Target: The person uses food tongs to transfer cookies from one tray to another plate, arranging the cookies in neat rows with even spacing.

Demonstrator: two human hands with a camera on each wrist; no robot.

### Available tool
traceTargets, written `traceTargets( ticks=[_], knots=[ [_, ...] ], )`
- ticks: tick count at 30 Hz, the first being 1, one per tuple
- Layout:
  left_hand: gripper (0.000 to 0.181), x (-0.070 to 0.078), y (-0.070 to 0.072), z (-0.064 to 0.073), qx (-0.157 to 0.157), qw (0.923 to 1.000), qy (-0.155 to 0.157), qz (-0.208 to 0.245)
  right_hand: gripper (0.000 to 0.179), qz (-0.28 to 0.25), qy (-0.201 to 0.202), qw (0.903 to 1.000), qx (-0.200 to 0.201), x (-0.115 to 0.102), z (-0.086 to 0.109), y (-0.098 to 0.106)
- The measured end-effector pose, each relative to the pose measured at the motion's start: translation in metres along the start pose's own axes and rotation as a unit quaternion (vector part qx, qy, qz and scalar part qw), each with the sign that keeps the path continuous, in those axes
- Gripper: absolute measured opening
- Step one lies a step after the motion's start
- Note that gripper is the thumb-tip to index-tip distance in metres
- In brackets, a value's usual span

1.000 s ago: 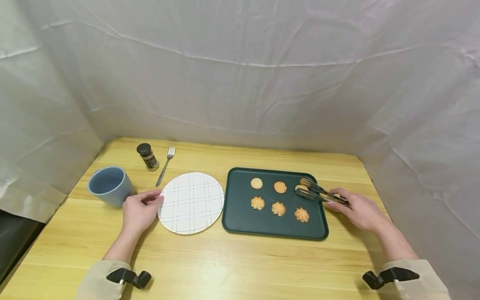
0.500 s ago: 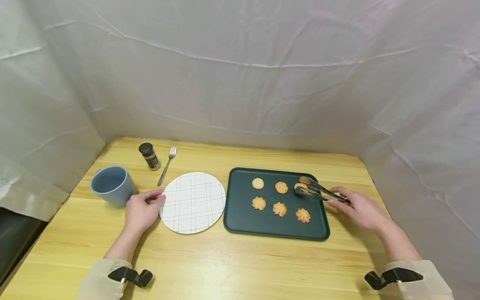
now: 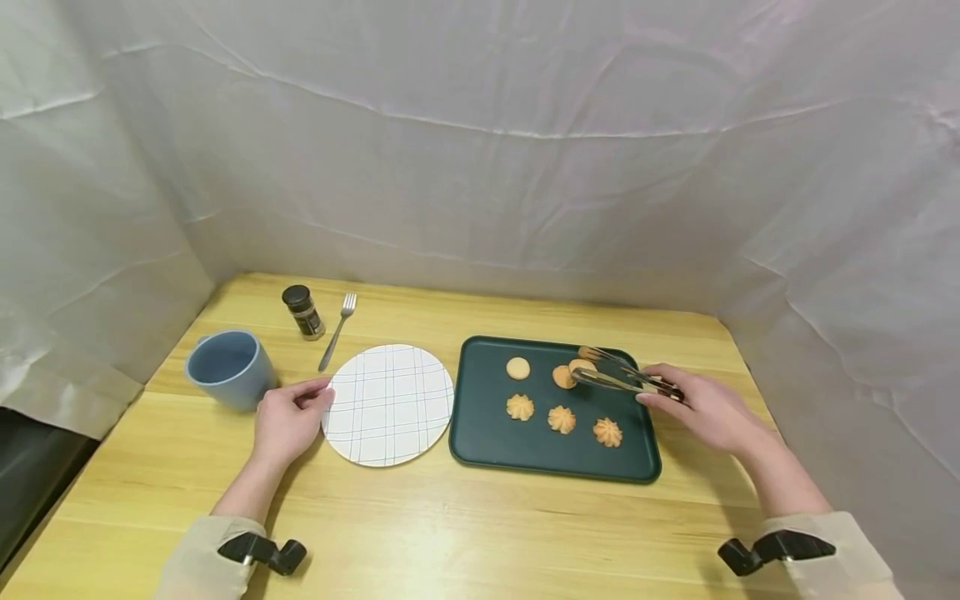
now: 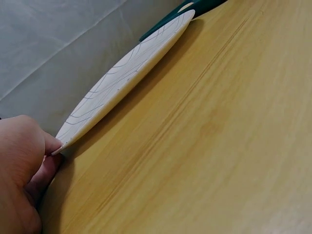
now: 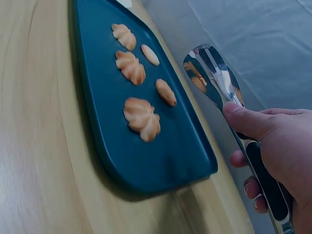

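My left hand [image 3: 287,423] pinches the left rim of a round white plate [image 3: 388,405] with a checked line pattern. In the left wrist view, thumb and finger grip the edge of this plate [image 4: 114,87]. My right hand [image 3: 708,406] holds metal tongs [image 3: 622,375] over the right part of a dark green tray [image 3: 555,458]. A round cookie [image 3: 582,366] sits between the tong ends, raised off the tray. Below lie a round cookie [image 3: 517,368], a second one [image 3: 563,377] partly covered, and a front row of ridged cookies [image 3: 561,419].
A blue mug [image 3: 231,371] stands left of the plate, close to my left hand. Behind are a black-capped spice jar [image 3: 303,312] and a fork [image 3: 337,332]. Pale cloth [image 3: 480,167] hangs around the back and sides of the wooden table [image 3: 420,533].
The tongs have risen from the tray's back right with a round cookie between their ends and moved left. My left hand stays on the plate rim.
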State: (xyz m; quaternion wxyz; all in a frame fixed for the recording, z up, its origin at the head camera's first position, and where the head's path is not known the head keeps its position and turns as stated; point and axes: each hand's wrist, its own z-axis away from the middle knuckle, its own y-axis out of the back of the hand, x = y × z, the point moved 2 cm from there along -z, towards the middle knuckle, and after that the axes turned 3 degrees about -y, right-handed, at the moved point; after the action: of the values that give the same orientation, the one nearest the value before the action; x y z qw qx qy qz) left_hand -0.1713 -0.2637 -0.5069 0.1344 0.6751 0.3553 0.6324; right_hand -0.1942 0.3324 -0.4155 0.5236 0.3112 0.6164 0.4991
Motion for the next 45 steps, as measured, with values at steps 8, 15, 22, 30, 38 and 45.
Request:
traceTargets(
  ticks=[8,15,22,30,38,45],
  knots=[
    [0.024,0.001,0.0,0.0,0.0,1.0,-0.005,-0.005,0.058,0.0,0.017,0.9999,-0.003,-0.022,-0.011,-0.001],
    [0.024,0.0,0.0,0.002,0.0,1.0,-0.003,-0.007,0.061,-0.006,0.037,0.9993,-0.009,-0.038,-0.021,-0.007],
    [0.025,0.0,-0.001,0.002,0.0,1.0,-0.003,-0.008,0.059,-0.006,0.051,0.9985,-0.019,-0.052,-0.028,-0.011],
    [0.025,0.0,0.0,0.002,0.0,1.0,-0.001,-0.006,0.056,-0.017,0.07,0.9972,-0.021,-0.068,-0.035,-0.016],
    [0.026,0.001,0.0,0.002,-0.006,1.0,0.005,0.001,0.058,-0.02,0.089,0.9954,-0.029,-0.087,-0.045,-0.024],
    [0.026,0.003,0.001,0.002,-0.001,1.0,-0.001,0.0,0.057,-0.029,0.119,0.9918,-0.034,-0.106,-0.055,-0.032]
  ],
)
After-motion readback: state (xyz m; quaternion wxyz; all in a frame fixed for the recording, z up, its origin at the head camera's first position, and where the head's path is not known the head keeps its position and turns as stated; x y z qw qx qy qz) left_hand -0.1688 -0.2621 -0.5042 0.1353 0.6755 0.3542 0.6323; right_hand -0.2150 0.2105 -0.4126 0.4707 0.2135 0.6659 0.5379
